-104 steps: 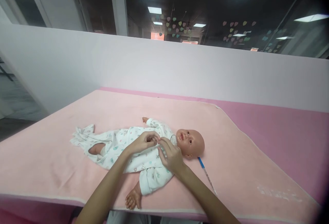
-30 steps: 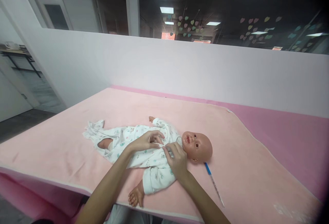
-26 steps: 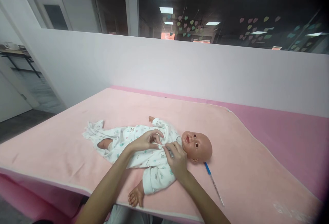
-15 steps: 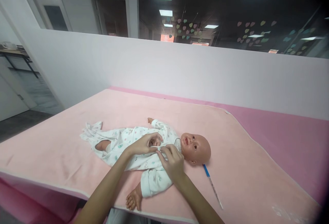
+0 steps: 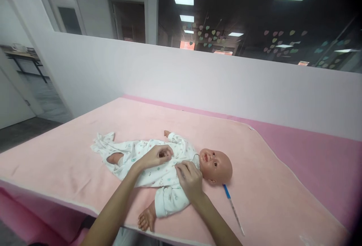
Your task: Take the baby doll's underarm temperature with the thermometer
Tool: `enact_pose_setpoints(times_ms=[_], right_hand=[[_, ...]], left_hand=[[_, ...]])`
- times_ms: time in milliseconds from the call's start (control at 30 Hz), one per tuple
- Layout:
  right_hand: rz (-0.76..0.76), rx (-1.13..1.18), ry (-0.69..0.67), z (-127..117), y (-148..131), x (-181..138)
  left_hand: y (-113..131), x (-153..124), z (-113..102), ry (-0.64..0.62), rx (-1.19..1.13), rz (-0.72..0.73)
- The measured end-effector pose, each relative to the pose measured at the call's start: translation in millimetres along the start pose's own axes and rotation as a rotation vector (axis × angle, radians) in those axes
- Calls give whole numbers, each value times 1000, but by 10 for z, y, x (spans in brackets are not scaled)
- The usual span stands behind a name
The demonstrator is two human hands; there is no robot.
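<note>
Head view. A baby doll [image 5: 216,166] lies on its back at the centre of a pink blanket [image 5: 70,144], head toward 3 o'clock and legs toward 9 o'clock. It wears a white printed romper [image 5: 135,151]. The left hand [image 5: 154,156] rests on the doll's chest, its fingers curled shut around a fold of the romper front. The right hand [image 5: 190,180], at 4 o'clock from the left, lies on the romper just below the collar. Its fingers are bent down onto the cloth with the tips hidden, so a grip cannot be confirmed. A thin thermometer [image 5: 232,209] with a blue end lies on the blanket at 5 o'clock from the doll's head. A white partition [image 5: 198,76] rises behind the blanket at 12 o'clock.
</note>
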State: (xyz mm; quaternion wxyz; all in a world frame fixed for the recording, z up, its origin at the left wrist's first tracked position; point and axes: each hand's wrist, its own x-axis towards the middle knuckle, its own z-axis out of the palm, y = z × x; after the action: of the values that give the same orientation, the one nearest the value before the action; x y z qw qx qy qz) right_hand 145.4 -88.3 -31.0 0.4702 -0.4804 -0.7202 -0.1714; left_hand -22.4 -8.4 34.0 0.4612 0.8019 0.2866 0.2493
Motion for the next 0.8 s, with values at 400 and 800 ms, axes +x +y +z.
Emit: enact_pose_setpoints(times_ms=[400, 800], right_hand=[[3, -47, -319, 131, -294, 315], [44, 46, -281, 166, -267, 187]], left_hand=[[-91, -331, -88, 145, 190, -15], [-104, -352, -107, 100, 100, -51]])
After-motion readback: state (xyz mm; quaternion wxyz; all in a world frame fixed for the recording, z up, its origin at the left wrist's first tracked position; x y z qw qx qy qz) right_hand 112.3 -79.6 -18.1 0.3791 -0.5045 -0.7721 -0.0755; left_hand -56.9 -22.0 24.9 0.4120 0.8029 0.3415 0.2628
